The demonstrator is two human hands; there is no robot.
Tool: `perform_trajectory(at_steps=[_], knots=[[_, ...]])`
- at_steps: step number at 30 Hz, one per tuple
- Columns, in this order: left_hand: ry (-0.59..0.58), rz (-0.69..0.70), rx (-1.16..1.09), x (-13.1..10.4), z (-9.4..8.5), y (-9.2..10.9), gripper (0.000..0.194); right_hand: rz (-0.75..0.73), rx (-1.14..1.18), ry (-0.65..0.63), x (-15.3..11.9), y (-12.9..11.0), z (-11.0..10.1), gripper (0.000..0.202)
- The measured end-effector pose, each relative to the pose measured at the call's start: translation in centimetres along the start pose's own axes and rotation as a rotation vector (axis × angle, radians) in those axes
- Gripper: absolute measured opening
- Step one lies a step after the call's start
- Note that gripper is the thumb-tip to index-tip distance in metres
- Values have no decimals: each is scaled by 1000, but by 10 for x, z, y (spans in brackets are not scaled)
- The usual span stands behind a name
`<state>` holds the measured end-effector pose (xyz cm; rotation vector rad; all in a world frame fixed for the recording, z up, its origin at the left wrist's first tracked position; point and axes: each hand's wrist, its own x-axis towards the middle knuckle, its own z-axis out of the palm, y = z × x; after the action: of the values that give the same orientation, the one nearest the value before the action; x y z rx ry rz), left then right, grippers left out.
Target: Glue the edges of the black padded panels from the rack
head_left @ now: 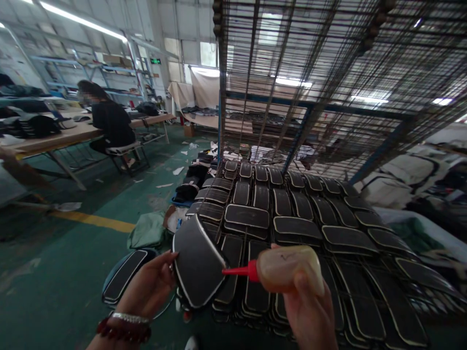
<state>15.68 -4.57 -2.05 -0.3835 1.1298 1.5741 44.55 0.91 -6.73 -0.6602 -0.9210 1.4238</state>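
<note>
My left hand (155, 279) grips the left edge of a black panel (199, 262), fingers behind it and thumb at the rim. A pale line runs along the panel's edge. In my right hand (310, 306) is a translucent squeeze bottle (288, 270) of amber liquid, lying sideways with its red nozzle pointing left. The nozzle tip is at the panel's right corner. Below and behind are many black padded pieces (246, 216) with pale edge lines, laid in rows on a wire rack.
Raised wire racks (299, 102) slant overhead at the right. A rounded black piece (126, 274) lies low at the left, near a green cloth bag (148, 231). A person (111, 119) sits at a long table (76, 131). White bundles (397, 180) are at the right.
</note>
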Motion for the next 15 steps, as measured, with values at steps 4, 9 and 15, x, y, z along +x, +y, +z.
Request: perform_trajectory(at_steps=[4,9,15], knots=[[3,-16,-72,6,2,-12,28,-55,23,83,7,-2,8,37],[8,17,-83,9,8,-16,27,-22,52,39,3,5,10,37],[-6,19,-72,9,14,-16,27,117,83,84,-14,15,15,45]])
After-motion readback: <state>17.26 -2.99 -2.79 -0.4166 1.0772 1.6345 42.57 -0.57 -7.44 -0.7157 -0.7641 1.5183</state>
